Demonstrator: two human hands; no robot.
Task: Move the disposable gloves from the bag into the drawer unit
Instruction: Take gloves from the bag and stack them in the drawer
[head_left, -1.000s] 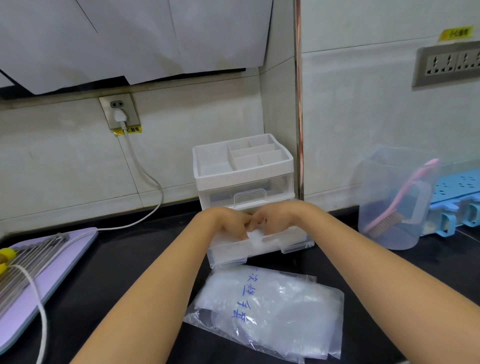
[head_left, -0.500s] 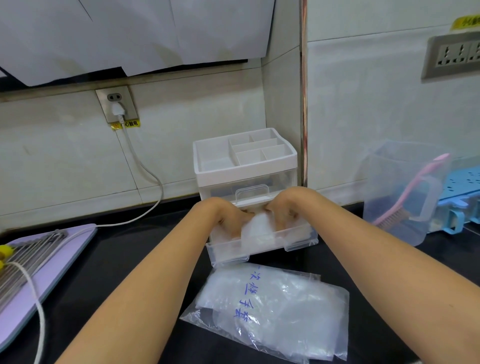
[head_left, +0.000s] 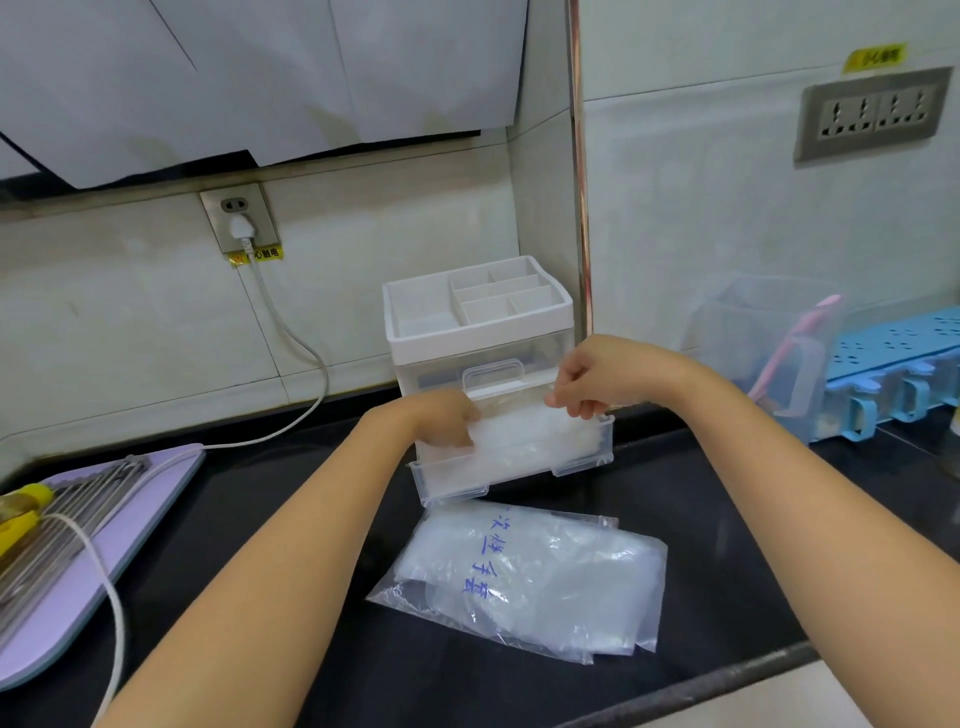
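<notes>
The white drawer unit (head_left: 478, 332) stands against the wall corner on the black counter. Its clear lower drawer (head_left: 582, 462) is pulled out, with a stack of translucent disposable gloves (head_left: 519, 439) lying inside. My left hand (head_left: 447, 418) reaches into the drawer's left end and grips the gloves there. My right hand (head_left: 597, 379) hovers over the drawer's right rear corner, fingers curled, pinching the gloves' far edge. The clear plastic bag (head_left: 530, 577) with blue writing lies flat in front of the drawer and still holds gloves.
A clear jug with a pink brush (head_left: 774, 353) and a blue rack (head_left: 893, 358) stand to the right. On the left, a purple board (head_left: 130, 535) carries metal rods, and a white cable (head_left: 296, 338) runs down from the wall socket. The counter's front edge (head_left: 727, 686) runs at lower right.
My hands, together at the drawer's middle a second ago, have spread apart. The gloves now lie spread across the drawer, and my right hand has lifted to the right.
</notes>
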